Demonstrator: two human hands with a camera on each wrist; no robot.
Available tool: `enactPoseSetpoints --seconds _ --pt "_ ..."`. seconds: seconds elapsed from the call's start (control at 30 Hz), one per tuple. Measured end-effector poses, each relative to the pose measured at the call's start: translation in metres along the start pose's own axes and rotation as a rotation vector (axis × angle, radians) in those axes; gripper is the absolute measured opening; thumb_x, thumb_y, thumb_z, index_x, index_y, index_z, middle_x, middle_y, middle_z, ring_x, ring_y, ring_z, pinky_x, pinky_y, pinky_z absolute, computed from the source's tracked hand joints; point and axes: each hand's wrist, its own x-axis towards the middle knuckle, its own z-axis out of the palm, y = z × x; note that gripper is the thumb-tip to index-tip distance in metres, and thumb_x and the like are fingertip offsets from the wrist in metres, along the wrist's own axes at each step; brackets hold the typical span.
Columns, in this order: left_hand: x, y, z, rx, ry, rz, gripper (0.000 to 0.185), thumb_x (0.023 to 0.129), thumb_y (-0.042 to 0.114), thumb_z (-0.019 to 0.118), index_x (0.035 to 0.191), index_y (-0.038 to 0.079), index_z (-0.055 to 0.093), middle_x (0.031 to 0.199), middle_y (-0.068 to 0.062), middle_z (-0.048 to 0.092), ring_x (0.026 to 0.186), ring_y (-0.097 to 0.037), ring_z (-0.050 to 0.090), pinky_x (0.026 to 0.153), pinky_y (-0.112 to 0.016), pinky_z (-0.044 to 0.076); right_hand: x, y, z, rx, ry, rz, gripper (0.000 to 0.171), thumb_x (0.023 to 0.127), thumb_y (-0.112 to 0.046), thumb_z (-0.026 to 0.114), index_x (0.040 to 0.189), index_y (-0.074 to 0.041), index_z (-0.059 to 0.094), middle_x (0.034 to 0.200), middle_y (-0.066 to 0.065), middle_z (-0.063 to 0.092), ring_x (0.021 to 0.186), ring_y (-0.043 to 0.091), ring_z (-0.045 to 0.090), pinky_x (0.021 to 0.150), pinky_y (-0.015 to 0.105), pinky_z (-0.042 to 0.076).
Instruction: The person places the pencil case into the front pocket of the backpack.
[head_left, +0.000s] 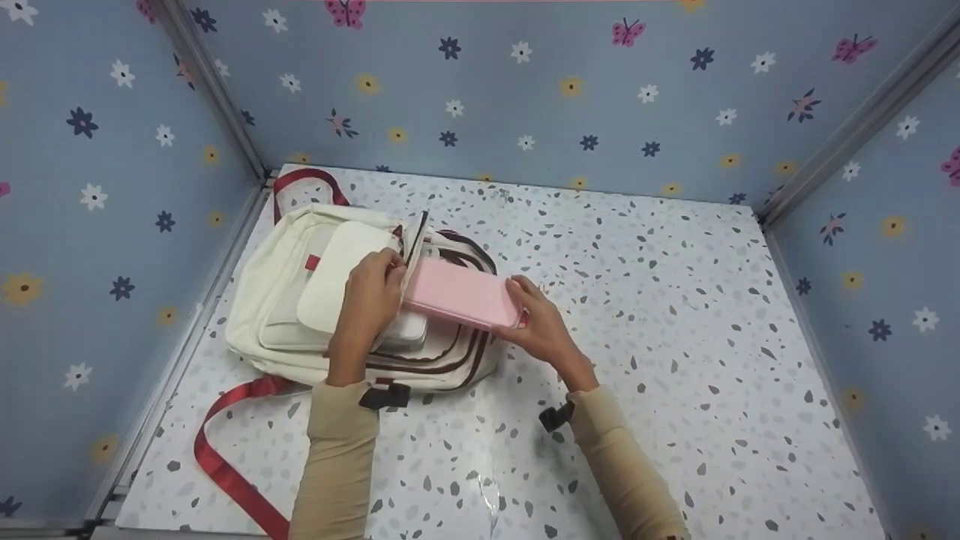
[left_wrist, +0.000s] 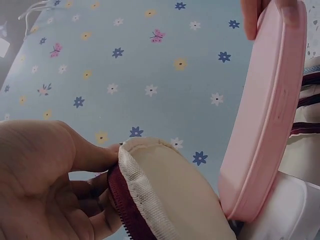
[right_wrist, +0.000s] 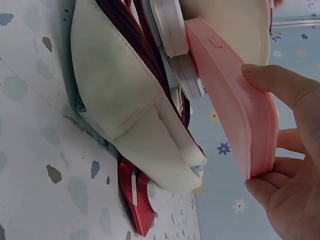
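A cream backpack (head_left: pixel 251 307) with dark red zippers lies on the speckled tabletop. At its unzipped opening, my left hand (head_left: pixel 371 292) pinches the edge of a cream flap (left_wrist: pixel 165 180) between thumb and fingers, holding it raised. My right hand (head_left: pixel 544 322) grips the outer end of a flat pink case (head_left: pixel 465 292), thumb on one face and fingertips at the far edge. The case's other end sits at the opening, next to the lifted flap. Two white box-like things (right_wrist: pixel 170 30) show inside the opening, close beside the pink case.
One red strap (head_left: pixel 232 480) trails off the bag toward the near table edge; another red strap (head_left: pixel 307 176) loops behind it. Blue flower-patterned panels (head_left: pixel 510 90) stand at the back and both sides. The speckled tabletop (head_left: pixel 660 322) extends to the right of the bag.
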Motion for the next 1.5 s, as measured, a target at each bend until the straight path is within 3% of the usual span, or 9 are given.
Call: enactPoseSetpoints --seconds 0.57,0.87,1.0,1.5 --pt "0.000 0.006 0.003 0.023 -0.005 0.013 0.012 0.095 0.011 0.055 0.097 0.001 0.061 0.093 -0.017 0.059 0.089 -0.033 0.057 0.082 -0.046 0.043 0.036 -0.014 0.029 -0.010 -0.093 0.001 0.082 0.075 -0.029 0.080 0.142 -0.001 0.042 0.147 0.018 0.040 0.133 0.032 0.043 0.109 0.040 0.035" --pt "0.000 0.009 0.006 0.031 -0.011 0.022 0.012 0.095 0.012 0.054 0.097 0.002 0.061 0.091 -0.016 0.058 0.087 -0.032 0.056 0.080 -0.045 0.044 0.058 -0.023 0.049 -0.044 -0.126 -0.047 0.080 0.075 -0.027 0.078 0.141 0.000 0.043 0.149 0.020 0.038 0.134 0.034 0.041 0.110 0.041 0.034" --pt "0.000 0.008 0.008 0.031 -0.010 0.028 0.012 0.095 0.011 0.054 0.097 0.001 0.061 0.093 -0.017 0.059 0.089 -0.033 0.057 0.082 -0.046 0.044 0.065 -0.027 0.057 -0.032 -0.139 -0.052 0.081 0.076 -0.029 0.078 0.142 0.000 0.041 0.149 0.022 0.035 0.137 0.034 0.037 0.112 0.040 0.030" --pt "0.001 0.006 0.011 -0.010 0.002 0.035 0.009 0.094 0.008 0.055 0.096 0.001 0.061 0.095 -0.017 0.060 0.092 -0.034 0.058 0.084 -0.047 0.044 0.077 -0.032 0.073 -0.016 -0.138 -0.073 0.089 0.076 -0.040 0.079 0.143 0.001 0.039 0.150 0.021 0.035 0.135 0.032 0.040 0.110 0.037 0.033"
